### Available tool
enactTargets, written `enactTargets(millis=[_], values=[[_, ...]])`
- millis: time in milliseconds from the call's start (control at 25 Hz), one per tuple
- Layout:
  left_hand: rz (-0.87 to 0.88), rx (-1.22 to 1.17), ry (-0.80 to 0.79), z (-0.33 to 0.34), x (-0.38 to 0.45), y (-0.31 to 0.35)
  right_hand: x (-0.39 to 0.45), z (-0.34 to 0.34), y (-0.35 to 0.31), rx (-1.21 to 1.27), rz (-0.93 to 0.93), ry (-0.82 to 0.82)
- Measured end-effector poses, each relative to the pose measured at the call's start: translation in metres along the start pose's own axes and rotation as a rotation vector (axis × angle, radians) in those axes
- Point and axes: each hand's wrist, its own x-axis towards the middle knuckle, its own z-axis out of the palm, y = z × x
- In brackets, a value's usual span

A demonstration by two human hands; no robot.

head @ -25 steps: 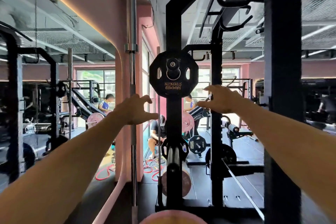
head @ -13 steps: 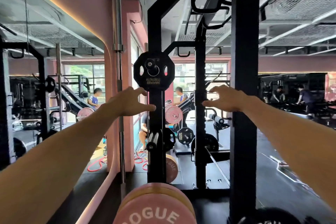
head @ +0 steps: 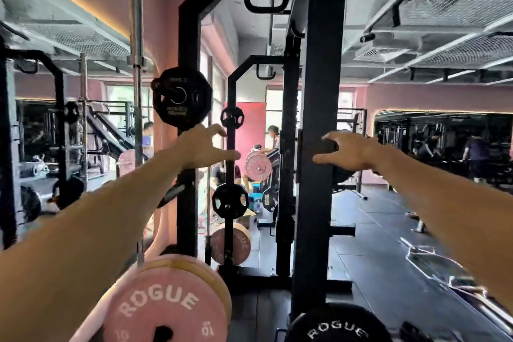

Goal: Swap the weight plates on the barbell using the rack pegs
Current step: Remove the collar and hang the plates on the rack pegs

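We have both arms stretched out toward the black steel rack upright (head: 319, 91), and neither hand holds anything. Our left hand (head: 204, 147) has its fingers (head: 218, 128) spread wide and loosely hooked. It sits just below and slightly right of the small black many-sided weight plate (head: 181, 97) hanging on a peg of the farther black post (head: 188, 36). Our right hand (head: 351, 151) is also spread wide, in front of the near upright and well apart from that plate. The plate hangs flat-faced toward us, its peg pointing our way, so we judge that the left hand is nearer and needs to rise up and left. The pink round bumper plate (head: 166, 305) marked ROGUE sits low down, near us.
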Motion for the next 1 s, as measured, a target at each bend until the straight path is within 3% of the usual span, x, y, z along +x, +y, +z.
enactTargets(millis=[400,760,1000], values=[[-0.019,0.015,-0.004,-0.005,-0.049,0.128,-0.075,-0.05,0.104,0.082,0.002,-0.019],[-0.022,-0.104,0.001,0.014,-0.115,0.165,-0.135,-0.057,0.152,0.053,0.008,-0.067],[-0.03,-0.083,-0.043,0.057,-0.092,0.199,-0.119,-0.029,0.198,0.076,0.021,-0.094]])
